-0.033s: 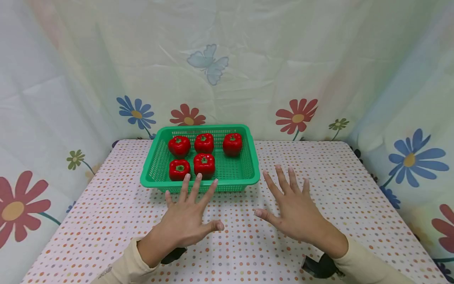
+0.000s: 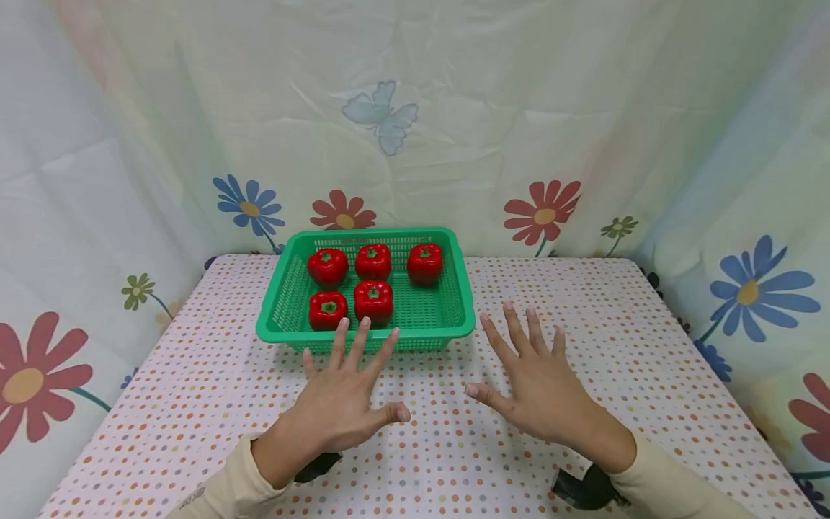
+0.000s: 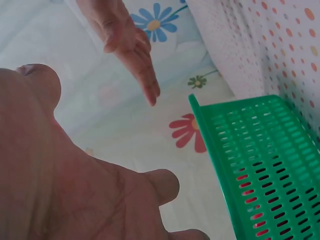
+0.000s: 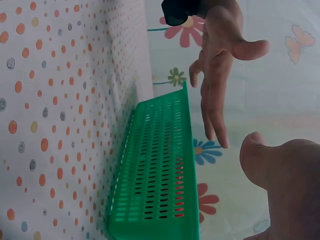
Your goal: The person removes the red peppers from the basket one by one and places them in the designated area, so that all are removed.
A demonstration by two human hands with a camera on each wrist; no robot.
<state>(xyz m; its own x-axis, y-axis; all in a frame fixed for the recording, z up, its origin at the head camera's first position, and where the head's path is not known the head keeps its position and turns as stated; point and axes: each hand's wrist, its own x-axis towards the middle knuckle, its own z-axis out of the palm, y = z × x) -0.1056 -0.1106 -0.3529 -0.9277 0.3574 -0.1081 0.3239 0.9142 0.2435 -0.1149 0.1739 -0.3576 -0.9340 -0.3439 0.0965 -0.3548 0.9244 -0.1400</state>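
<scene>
Red peppers (image 2: 373, 300), five in number, sit inside a green basket (image 2: 428, 335) on the dotted surface (image 2: 434, 454). Near the basket's front, my left hand (image 2: 342, 400) hovers with fingers (image 2: 384, 353) spread; my right hand (image 2: 543, 389), equally spread, is more to the right. Behind hangs a flowered curtain (image 2: 454, 158).

The table (image 2: 648, 360) had a pale top scattered with small orange, grey and yellowish dots. Behind it hung a light, creased curtain (image 2: 519, 86), with a blue butterfly (image 2: 372, 112) printed well above the table's far edge. Just over that edge, from left to right, came a blue flower (image 2: 249, 208), a red flower (image 2: 345, 220), a second red flower (image 2: 544, 215) and a small green flower (image 2: 619, 228). Left of the table showed another green flower (image 2: 137, 292) and a large red bloom (image 2: 24, 385); right of the table, a large blue bloom (image 2: 748, 292), a small dark-blue bloom (image 2: 716, 362) and a red blossom (image 2: 815, 414)
</scene>
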